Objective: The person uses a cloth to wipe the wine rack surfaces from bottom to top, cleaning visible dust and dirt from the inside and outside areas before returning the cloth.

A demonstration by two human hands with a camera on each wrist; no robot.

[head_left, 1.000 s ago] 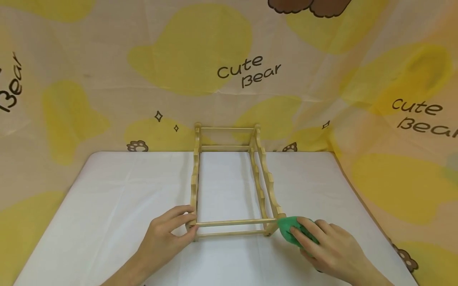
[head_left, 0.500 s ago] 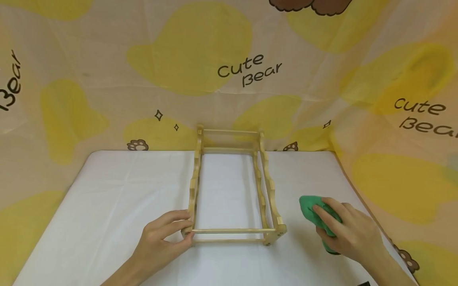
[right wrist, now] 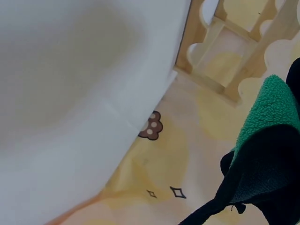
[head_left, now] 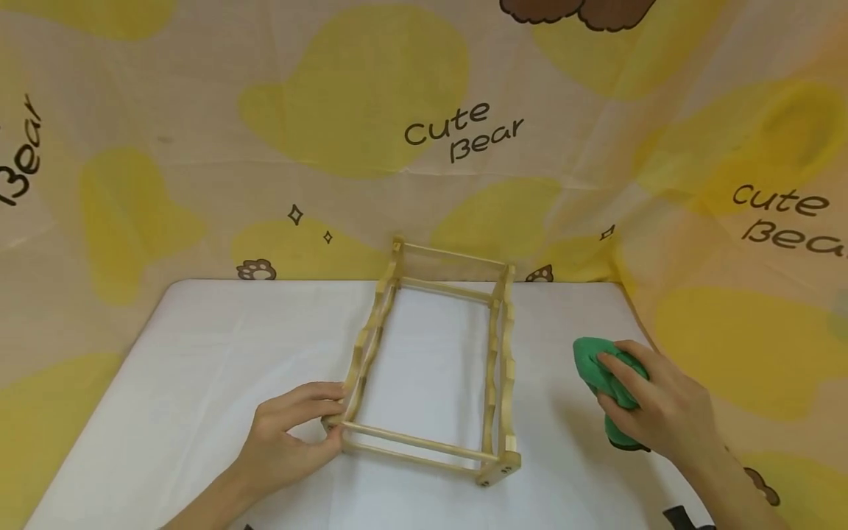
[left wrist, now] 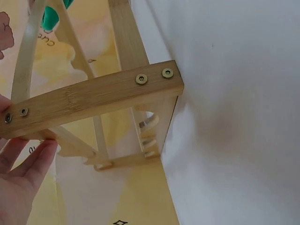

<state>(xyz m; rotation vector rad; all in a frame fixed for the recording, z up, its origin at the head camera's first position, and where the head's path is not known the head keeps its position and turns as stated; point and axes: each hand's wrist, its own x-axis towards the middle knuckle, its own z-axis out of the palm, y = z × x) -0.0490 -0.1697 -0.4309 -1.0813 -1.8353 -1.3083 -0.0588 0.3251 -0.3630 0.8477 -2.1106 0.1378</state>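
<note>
A light wooden rack (head_left: 508,383) with scalloped side rails stands on the white table, turned slightly. At its near left corner my left hand (head_left: 285,430) grips the frame, fingertips and thumb on either side. The left wrist view shows the thumb and fingers (left wrist: 40,164) at the end board (left wrist: 93,96), which has metal bolts. Off to the right of the rack, my right hand (head_left: 669,412) holds a bunched green cloth (head_left: 592,361) above the table, apart from the wood. In the right wrist view the fuzzy cloth (right wrist: 269,108) is partly in dark shadow.
White cloth covers the table (head_left: 218,368). A yellow patterned curtain (head_left: 358,96) with "Cute Bear" lettering rises behind it and along both sides. A small black object (head_left: 679,517) shows at the lower right edge.
My right hand has drawn the green cloth away from the rack's near right corner, to the right and farther back. The rack has turned, its far end shifting right and its near right corner coming closer.
</note>
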